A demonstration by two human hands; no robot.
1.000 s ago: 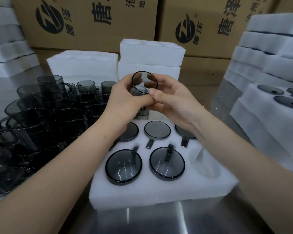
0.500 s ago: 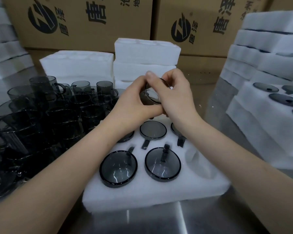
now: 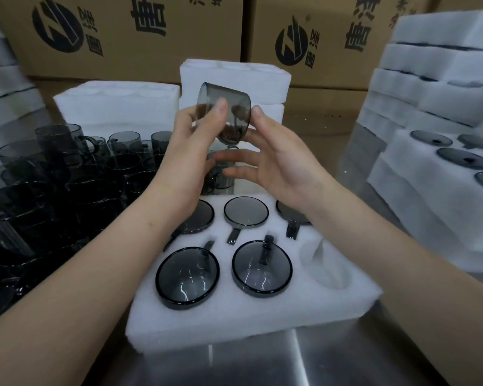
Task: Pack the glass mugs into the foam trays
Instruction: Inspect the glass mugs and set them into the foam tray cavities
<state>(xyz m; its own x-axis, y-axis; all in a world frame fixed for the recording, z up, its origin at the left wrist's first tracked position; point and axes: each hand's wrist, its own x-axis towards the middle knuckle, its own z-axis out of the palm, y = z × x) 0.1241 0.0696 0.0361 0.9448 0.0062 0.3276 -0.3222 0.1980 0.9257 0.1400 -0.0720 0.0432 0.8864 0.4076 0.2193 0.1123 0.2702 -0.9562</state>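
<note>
A smoky grey glass mug [image 3: 225,107] is held tilted in the air above the far edge of the white foam tray [image 3: 234,316]. My left hand [image 3: 190,151] grips it, thumb on the near wall and fingers behind. My right hand [image 3: 276,165] is just right of the mug with its fingers spread; only the thumb tip is near the glass. Several mugs sit upside down in the tray's pockets, such as one at the front [image 3: 187,274]. The front right pocket [image 3: 322,263] holds nothing.
Many loose grey mugs [image 3: 67,176] crowd the steel table to the left, and one more mug [image 3: 221,174] stands behind my hands. Foam tray stacks [image 3: 117,107] rise at the back, filled trays [image 3: 430,168] at the right, cardboard boxes [image 3: 137,37] behind.
The mug was turned between both hands and lifted a little. My right hand has come off it and opened, leaving it in my left hand.
</note>
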